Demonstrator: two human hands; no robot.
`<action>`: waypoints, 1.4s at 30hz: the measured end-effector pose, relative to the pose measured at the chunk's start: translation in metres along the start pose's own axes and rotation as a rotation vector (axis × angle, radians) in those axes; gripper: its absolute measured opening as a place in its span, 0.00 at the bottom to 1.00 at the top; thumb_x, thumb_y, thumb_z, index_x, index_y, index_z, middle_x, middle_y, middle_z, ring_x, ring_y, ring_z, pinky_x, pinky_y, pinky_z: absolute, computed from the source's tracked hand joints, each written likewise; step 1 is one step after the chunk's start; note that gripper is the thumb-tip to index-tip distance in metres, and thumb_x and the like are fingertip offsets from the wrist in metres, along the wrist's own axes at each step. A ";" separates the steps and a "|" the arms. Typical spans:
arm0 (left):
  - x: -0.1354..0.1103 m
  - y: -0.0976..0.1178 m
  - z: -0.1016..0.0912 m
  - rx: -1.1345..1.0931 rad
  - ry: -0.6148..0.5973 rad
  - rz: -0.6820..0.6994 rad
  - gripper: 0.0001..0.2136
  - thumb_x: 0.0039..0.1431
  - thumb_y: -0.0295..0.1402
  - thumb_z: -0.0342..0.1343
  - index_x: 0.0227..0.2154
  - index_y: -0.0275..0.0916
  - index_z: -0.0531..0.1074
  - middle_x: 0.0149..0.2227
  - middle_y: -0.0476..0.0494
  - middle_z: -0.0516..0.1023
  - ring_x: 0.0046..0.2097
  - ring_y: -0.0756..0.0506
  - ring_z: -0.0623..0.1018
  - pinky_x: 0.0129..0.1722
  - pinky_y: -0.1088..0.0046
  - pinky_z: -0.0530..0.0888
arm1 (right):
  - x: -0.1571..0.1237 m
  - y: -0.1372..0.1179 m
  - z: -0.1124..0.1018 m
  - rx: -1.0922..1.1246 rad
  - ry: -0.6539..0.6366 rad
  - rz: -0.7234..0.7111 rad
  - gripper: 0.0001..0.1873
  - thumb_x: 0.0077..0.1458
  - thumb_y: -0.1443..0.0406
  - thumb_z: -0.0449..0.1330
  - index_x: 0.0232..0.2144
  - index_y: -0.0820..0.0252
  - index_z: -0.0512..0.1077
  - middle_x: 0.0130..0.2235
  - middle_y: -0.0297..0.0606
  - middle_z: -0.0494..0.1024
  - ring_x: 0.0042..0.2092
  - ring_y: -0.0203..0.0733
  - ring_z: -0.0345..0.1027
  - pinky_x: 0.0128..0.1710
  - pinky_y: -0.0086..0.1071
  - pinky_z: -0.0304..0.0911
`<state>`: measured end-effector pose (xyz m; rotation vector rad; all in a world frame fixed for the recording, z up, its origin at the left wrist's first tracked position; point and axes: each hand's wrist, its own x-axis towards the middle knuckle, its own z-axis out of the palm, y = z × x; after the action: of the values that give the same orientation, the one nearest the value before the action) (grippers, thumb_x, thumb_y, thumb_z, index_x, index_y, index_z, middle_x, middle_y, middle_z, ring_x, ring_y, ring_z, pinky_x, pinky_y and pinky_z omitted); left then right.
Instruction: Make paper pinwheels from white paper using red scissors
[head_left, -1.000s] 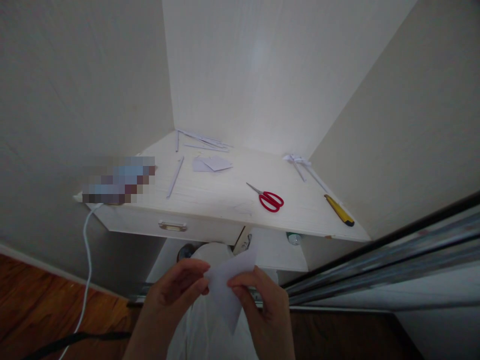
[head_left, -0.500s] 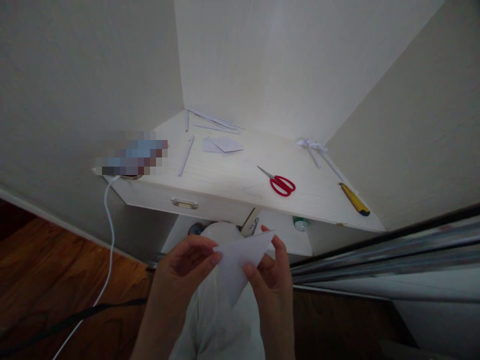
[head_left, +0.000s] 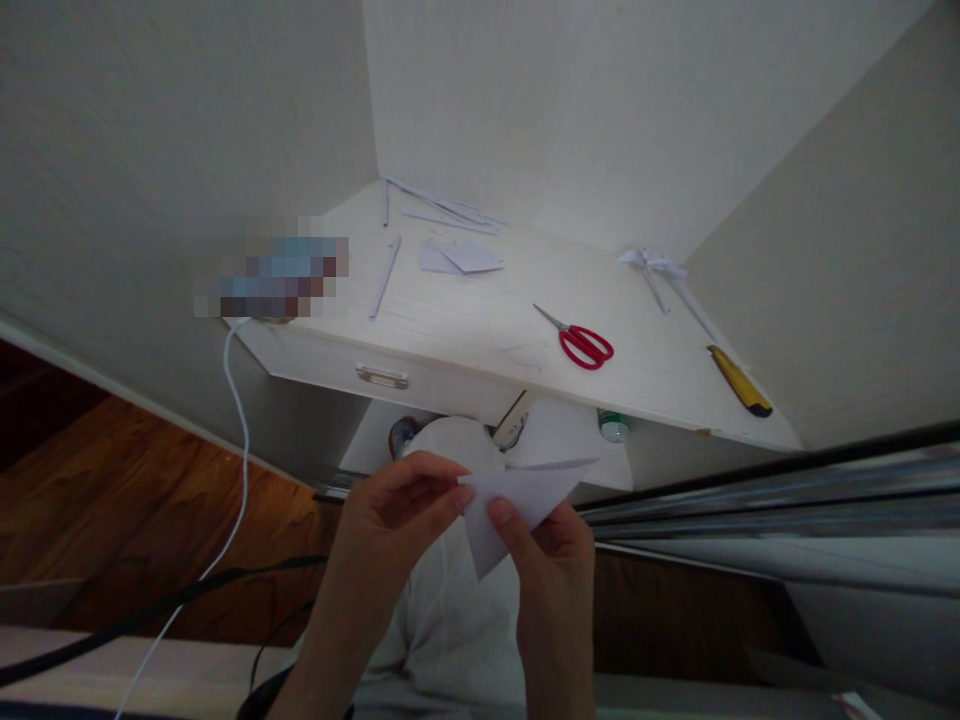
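Note:
A folded, roughly triangular piece of white paper point(head_left: 525, 495) is held between both hands, in front of the desk's edge. My left hand point(head_left: 401, 505) pinches its left corner between thumb and fingers. My right hand point(head_left: 551, 545) grips it from below, with the thumb pressed on the near face and the fingers hidden behind it. The paper's right tip points to the right, and its upper edges stand slightly apart. One corner hangs down between the wrists.
On the white desk point(head_left: 465, 315) lie red-handled scissors point(head_left: 586, 346), a yellow utility knife point(head_left: 739, 382), paper pieces point(head_left: 465, 257), thin paper rolls point(head_left: 385, 278) and joined paper pieces point(head_left: 656, 268). A white cable point(head_left: 244, 440) hangs at left from a blurred object. A green-labelled bottle point(head_left: 613, 427) sits below.
My right thumb has slid toward the paper's left part, and the right fingers have dropped behind it. The right tip now sticks out free. The view has shifted slightly.

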<state>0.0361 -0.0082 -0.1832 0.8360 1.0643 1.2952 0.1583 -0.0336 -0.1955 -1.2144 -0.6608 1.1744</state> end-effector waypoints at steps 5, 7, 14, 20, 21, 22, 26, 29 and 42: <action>0.001 0.001 0.002 0.020 -0.021 0.023 0.05 0.46 0.24 0.64 0.22 0.41 0.79 0.23 0.54 0.78 0.27 0.53 0.77 0.28 0.86 0.73 | 0.001 -0.002 0.001 -0.013 0.010 0.002 0.05 0.44 0.64 0.71 0.28 0.56 0.82 0.29 0.35 0.84 0.30 0.38 0.76 0.32 0.28 0.71; 0.000 0.002 0.003 0.027 -0.017 0.049 0.05 0.47 0.24 0.64 0.21 0.41 0.78 0.22 0.54 0.77 0.27 0.54 0.76 0.28 0.86 0.73 | 0.001 -0.002 0.002 -0.012 0.014 0.001 0.05 0.43 0.64 0.71 0.28 0.56 0.82 0.29 0.35 0.84 0.31 0.39 0.76 0.32 0.29 0.71; -0.004 0.003 0.003 0.074 -0.003 0.094 0.05 0.48 0.24 0.63 0.21 0.40 0.77 0.22 0.53 0.76 0.26 0.52 0.75 0.28 0.83 0.73 | 0.001 -0.002 0.002 -0.043 0.052 -0.001 0.07 0.41 0.64 0.72 0.26 0.58 0.82 0.28 0.37 0.84 0.30 0.41 0.75 0.31 0.31 0.71; -0.004 0.001 0.002 0.099 -0.005 0.114 0.05 0.48 0.24 0.63 0.23 0.41 0.78 0.24 0.53 0.78 0.29 0.52 0.77 0.30 0.83 0.74 | 0.000 -0.003 0.001 -0.075 0.053 -0.025 0.07 0.41 0.63 0.71 0.27 0.58 0.82 0.28 0.37 0.84 0.30 0.42 0.75 0.31 0.32 0.71; -0.004 0.001 0.002 0.105 -0.005 0.118 0.05 0.48 0.24 0.63 0.23 0.41 0.79 0.25 0.52 0.78 0.29 0.52 0.77 0.30 0.83 0.74 | 0.000 -0.003 0.001 -0.080 0.054 -0.023 0.07 0.41 0.63 0.71 0.27 0.58 0.82 0.28 0.37 0.84 0.30 0.42 0.75 0.31 0.32 0.70; -0.003 0.001 0.002 0.111 -0.007 0.125 0.05 0.48 0.24 0.63 0.23 0.41 0.79 0.25 0.52 0.78 0.29 0.52 0.77 0.30 0.83 0.75 | -0.001 -0.003 0.001 -0.087 0.060 -0.020 0.06 0.42 0.63 0.71 0.26 0.58 0.82 0.28 0.37 0.84 0.30 0.42 0.75 0.31 0.32 0.70; -0.003 0.003 0.002 0.142 -0.029 0.160 0.06 0.47 0.23 0.63 0.22 0.41 0.78 0.23 0.53 0.78 0.28 0.52 0.77 0.29 0.84 0.74 | 0.000 0.000 0.000 -0.119 0.091 -0.003 0.07 0.41 0.61 0.72 0.25 0.58 0.82 0.26 0.37 0.83 0.28 0.41 0.74 0.29 0.30 0.69; -0.002 0.004 0.001 0.164 -0.046 0.166 0.05 0.47 0.23 0.64 0.23 0.41 0.78 0.24 0.52 0.78 0.28 0.51 0.76 0.29 0.83 0.74 | 0.001 0.003 -0.002 -0.159 0.101 -0.014 0.09 0.41 0.60 0.72 0.26 0.58 0.82 0.27 0.37 0.83 0.28 0.42 0.74 0.29 0.30 0.69; 0.001 -0.007 -0.009 0.155 0.034 0.183 0.07 0.50 0.29 0.64 0.20 0.40 0.74 0.21 0.52 0.72 0.25 0.51 0.72 0.24 0.80 0.70 | 0.000 0.017 -0.003 -0.348 0.064 -0.193 0.10 0.49 0.59 0.66 0.34 0.56 0.82 0.32 0.40 0.83 0.34 0.48 0.75 0.33 0.35 0.71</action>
<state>0.0298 -0.0084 -0.1924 1.0509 1.1470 1.3963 0.1555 -0.0365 -0.2129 -1.4360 -0.9393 0.8787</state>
